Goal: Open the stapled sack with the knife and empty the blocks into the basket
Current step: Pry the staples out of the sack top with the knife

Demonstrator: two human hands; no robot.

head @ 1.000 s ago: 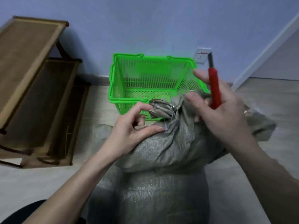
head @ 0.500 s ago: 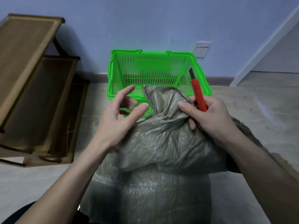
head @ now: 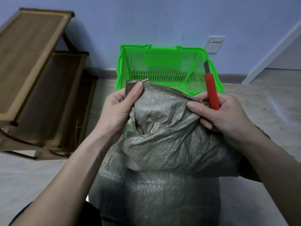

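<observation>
A grey-green woven sack (head: pixel 164 144) stands on the floor in front of me, its top edge stretched flat between my hands. My left hand (head: pixel 117 111) pinches the sack's left top corner, where a staple sticks out. My right hand (head: pixel 219 115) pinches the right end of the top edge and also holds the red-handled knife (head: pixel 211 92), blade pointing up. A bright green plastic basket (head: pixel 123 69) sits just behind the sack against the wall, with nothing visible in it. The blocks are hidden inside the sack.
A wooden stepped shelf unit (head: pixel 37 82) lies tilted on the floor at the left. A wall socket (head: pixel 214 44) is above the basket's right side. Pale floor (head: pixel 260 103) extends to the right, with a white door frame (head: pixel 273 51) at the far right.
My left hand, spread open beside the sack half a second ago, now pinches its left corner. The bunched top has been pulled out flat and wide between both hands.
</observation>
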